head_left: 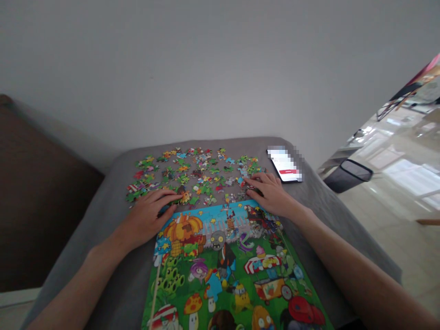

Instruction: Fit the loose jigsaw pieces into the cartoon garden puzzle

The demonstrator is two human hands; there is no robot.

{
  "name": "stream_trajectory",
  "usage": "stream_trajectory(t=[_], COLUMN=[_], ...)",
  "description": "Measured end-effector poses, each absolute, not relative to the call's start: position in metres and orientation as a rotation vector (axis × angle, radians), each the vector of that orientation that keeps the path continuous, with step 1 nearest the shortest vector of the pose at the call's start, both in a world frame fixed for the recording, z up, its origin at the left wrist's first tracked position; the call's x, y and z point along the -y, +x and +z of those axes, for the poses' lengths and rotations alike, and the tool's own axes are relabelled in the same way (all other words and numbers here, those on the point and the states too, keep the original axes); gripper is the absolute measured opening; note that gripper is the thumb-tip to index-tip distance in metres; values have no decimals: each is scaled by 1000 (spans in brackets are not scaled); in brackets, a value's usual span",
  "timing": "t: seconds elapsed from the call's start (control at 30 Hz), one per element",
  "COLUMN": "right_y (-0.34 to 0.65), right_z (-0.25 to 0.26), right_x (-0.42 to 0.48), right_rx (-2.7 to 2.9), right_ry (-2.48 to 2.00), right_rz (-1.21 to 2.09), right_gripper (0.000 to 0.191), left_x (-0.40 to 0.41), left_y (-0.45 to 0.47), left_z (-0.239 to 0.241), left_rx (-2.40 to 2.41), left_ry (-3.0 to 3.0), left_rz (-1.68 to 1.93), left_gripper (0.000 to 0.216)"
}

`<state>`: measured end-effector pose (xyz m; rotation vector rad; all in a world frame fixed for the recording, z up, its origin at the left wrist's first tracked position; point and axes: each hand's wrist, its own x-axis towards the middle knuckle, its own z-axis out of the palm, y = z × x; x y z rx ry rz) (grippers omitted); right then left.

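Loose puzzle pieces (206,189) lie between the left hand (153,207) and the right hand (270,190), both with fingers parted, and also beyond them; the puzzle picture (225,259) lies nearer.

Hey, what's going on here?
A person has both bare hands out over small, multicoloured jigsaw pieces scattered on a grey fabric surface. The left hand has its fingers at a small orange piece; I can't tell whether they grip it. The right hand lies among pieces on the other side. Between the forearms is a large, rectangular green-and-blue cartoon picture, and a black phone with a lit screen lies past the right hand.
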<state>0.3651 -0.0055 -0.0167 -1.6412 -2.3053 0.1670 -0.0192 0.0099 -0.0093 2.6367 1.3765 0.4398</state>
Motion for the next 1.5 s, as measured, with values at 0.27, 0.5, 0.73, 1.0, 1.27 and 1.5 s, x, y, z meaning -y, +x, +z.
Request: stream_trajectory(t=[0.27, 0.5, 0.73, 1.0, 1.27, 1.5], right_y=[380, 378, 378, 378, 376, 374], right_z=[-11, -11, -11, -19, -33, -38], right_x=[-3, -2, -1, -1, -3, -4], right_rx=[2348, 2343, 2362, 2312, 2282, 2272], right_ry=[-1452, -1401, -1425, -1452, -1417, -1396], right_rz=[300, 299, 219, 147, 108, 116], right_gripper=[42, 37, 32, 31, 32, 32], left_x=[-11, -13, -10, -6, -4, -31], left_y=[-19, -22, -20, -17, -19, -40], left_z=[-8, -13, -9, -7, 4, 11], left_rx=[-1369, -1383, -1395, -1396, -1475, -1632], left_ry=[2632, 2617, 2622, 2611, 2534, 2492], left_rz=[443, 454, 434, 456, 651, 716], left_gripper=[54, 54, 53, 44, 36, 37])
